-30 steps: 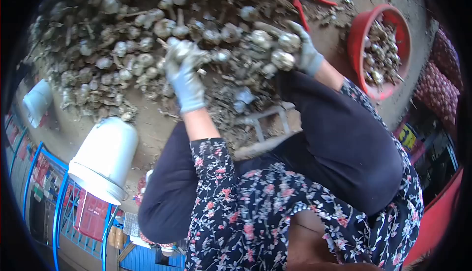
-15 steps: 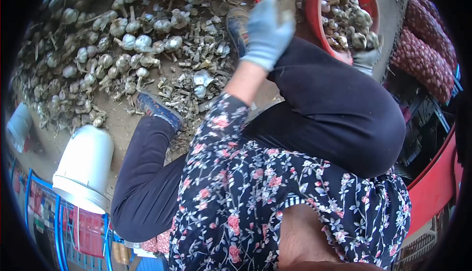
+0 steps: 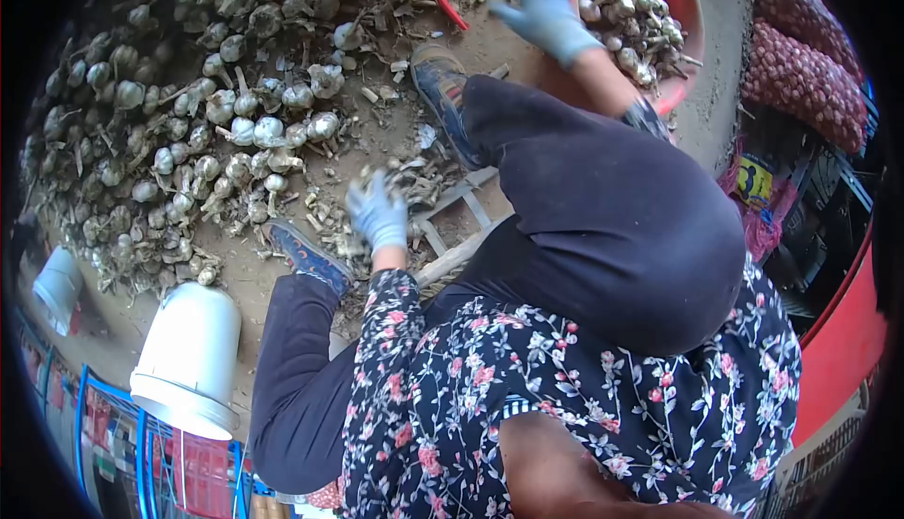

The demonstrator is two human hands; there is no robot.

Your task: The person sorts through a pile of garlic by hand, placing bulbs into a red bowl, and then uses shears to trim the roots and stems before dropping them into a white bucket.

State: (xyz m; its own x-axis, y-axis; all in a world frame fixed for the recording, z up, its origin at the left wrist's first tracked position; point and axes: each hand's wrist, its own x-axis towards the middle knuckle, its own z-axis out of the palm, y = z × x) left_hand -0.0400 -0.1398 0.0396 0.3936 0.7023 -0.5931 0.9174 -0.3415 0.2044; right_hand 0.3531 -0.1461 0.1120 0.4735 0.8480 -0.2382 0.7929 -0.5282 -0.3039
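My left hand [image 3: 379, 218], in a pale blue-grey glove, is low over a pile of cut garlic stems [image 3: 414, 185] between my feet. Its fingers look apart, though motion smears them slightly. Also gloved, my right hand [image 3: 546, 20] reaches past my raised knee, fingers spread over the soil beside the red tub [image 3: 692, 20]. Garlic bulbs [image 3: 626, 10] with short stems lie in that tub. Red-handled pruning shears [image 3: 443, 1] rest on the ground just left of my right hand, their blade toward the top edge.
Untrimmed garlic [image 3: 217, 105] covers the ground at left. A white bucket [image 3: 193, 349] lies near my left leg, by a blue metal rack [image 3: 141, 453]. Filled net sacks [image 3: 800, 76] stand at right. A wooden frame [image 3: 461, 203] is under my raised leg.
My left hand has moved down and left from near the shears to the stem pile. My right hand has come from beside the tub's lower rim to its left side. The stem scraps have shifted.
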